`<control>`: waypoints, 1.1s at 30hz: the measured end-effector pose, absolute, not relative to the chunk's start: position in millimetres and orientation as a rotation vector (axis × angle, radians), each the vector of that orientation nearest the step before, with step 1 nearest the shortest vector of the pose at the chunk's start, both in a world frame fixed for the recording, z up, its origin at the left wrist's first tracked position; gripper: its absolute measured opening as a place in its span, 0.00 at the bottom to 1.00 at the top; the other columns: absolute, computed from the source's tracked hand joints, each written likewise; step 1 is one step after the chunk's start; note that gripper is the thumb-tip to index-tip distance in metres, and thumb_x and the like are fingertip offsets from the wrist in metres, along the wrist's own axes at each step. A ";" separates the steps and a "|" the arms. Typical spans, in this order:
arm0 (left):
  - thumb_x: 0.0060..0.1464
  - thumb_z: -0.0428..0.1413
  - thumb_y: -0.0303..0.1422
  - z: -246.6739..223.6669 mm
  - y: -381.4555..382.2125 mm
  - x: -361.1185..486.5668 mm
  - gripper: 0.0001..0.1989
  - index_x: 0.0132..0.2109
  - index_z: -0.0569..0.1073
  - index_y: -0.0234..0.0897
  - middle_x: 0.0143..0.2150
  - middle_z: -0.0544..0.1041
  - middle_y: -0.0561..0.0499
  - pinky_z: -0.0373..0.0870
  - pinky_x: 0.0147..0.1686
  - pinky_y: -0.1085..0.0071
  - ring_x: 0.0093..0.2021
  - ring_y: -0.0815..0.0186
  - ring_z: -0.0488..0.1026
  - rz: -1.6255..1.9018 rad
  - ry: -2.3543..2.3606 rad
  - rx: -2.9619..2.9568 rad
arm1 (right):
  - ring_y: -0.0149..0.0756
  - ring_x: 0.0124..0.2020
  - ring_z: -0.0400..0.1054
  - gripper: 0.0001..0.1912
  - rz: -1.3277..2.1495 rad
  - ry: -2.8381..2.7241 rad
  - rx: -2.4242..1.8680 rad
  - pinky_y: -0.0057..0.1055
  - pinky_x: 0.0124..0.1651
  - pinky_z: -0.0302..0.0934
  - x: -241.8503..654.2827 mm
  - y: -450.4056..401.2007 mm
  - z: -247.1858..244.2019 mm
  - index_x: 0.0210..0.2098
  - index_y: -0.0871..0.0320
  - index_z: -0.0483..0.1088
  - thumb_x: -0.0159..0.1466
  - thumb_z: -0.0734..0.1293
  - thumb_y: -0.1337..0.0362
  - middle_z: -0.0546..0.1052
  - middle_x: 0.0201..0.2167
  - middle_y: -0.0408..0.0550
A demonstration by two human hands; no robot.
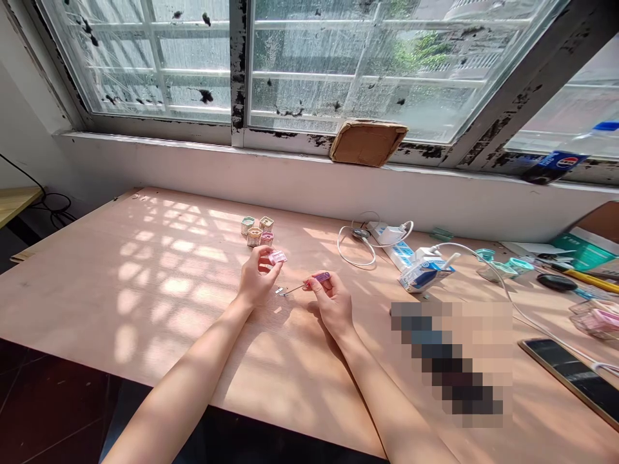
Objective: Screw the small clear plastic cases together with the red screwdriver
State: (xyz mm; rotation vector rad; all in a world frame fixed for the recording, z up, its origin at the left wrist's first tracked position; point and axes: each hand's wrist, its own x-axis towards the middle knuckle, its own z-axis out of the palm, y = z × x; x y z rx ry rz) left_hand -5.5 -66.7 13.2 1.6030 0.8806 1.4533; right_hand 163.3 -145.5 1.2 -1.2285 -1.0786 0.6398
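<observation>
Between the thumb and fingers of my left hand [258,278] is a small pink piece [277,257], raised over the wooden table. My right hand [332,298] grips a screwdriver by its purple handle [320,277]; the thin shaft [296,289] points left and down. Near its tip, a small metal piece [279,291] and some tiny bits lie on the tabletop. Just behind my left hand stand several small round containers, among them a green one [247,224] and a tan one [254,237].
A power strip [397,249] with white cables and a blue-white box [423,274] sit right of my hands. Farther right are green cups [520,265], a black mouse [556,282] and a phone [575,377]. A pixelated patch covers part of the table [159,309].
</observation>
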 end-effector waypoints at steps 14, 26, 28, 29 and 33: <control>0.56 0.62 0.34 10.6 -66.3 -6.3 0.15 0.50 0.69 0.41 0.44 0.80 0.47 0.77 0.36 0.71 0.42 0.63 0.80 1.436 0.882 1.646 | 0.36 0.28 0.77 0.23 0.600 -1.004 -1.139 0.36 0.37 0.74 168.4 -145.3 6.2 0.35 0.57 0.70 0.59 0.74 0.44 0.81 0.30 0.46; 0.57 0.59 0.27 9.2 -75.0 -4.2 0.17 0.53 0.72 0.43 0.53 0.80 0.48 0.77 0.50 0.62 0.50 0.62 0.80 1.175 0.739 1.987 | 0.34 0.21 0.75 0.24 0.550 -0.734 -0.990 0.32 0.28 0.74 186.6 -144.4 19.4 0.33 0.57 0.67 0.56 0.77 0.46 0.78 0.24 0.42; 0.57 0.59 0.26 8.1 -76.6 -3.4 0.17 0.52 0.72 0.44 0.54 0.80 0.49 0.77 0.51 0.62 0.50 0.63 0.80 1.139 0.720 2.024 | 0.34 0.20 0.74 0.24 0.542 -0.711 -0.989 0.32 0.27 0.74 188.0 -144.1 20.2 0.33 0.57 0.67 0.55 0.77 0.46 0.77 0.23 0.41; 0.57 0.59 0.26 7.9 -77.7 -3.0 0.16 0.52 0.73 0.44 0.55 0.80 0.49 0.77 0.51 0.63 0.51 0.63 0.80 1.123 0.713 2.037 | 0.34 0.20 0.74 0.24 0.538 -0.703 -0.992 0.32 0.27 0.74 188.4 -144.0 20.2 0.32 0.57 0.67 0.55 0.78 0.46 0.77 0.23 0.40; 0.57 0.59 0.26 8.4 -83.2 -2.9 0.17 0.52 0.73 0.45 0.56 0.79 0.49 0.79 0.46 0.65 0.49 0.63 0.80 1.048 0.687 2.058 | 0.32 0.19 0.72 0.22 0.513 -0.730 -1.013 0.31 0.26 0.74 190.0 -143.2 18.4 0.32 0.57 0.68 0.57 0.77 0.48 0.76 0.22 0.40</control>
